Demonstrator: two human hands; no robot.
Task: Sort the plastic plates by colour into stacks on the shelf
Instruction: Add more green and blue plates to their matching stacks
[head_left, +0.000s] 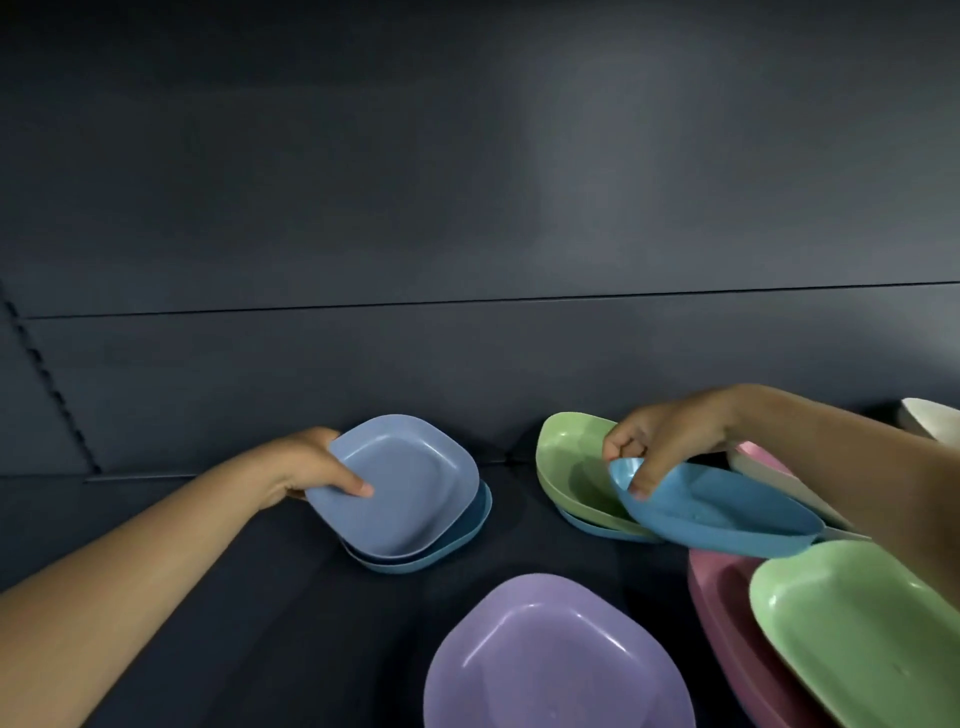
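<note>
My left hand grips the left rim of a pale blue plate, thumb on top; it lies on a small stack of darker blue plates at the back of the dark shelf. My right hand pinches the rim of a brighter blue plate, held tilted above the shelf. Behind it a green plate sits on another blue plate.
A purple plate lies at the front centre. At the right, a green plate rests on a pink plate. Pink and white plates lie under my right forearm; a white one is at the far right. The shelf's back wall rises behind.
</note>
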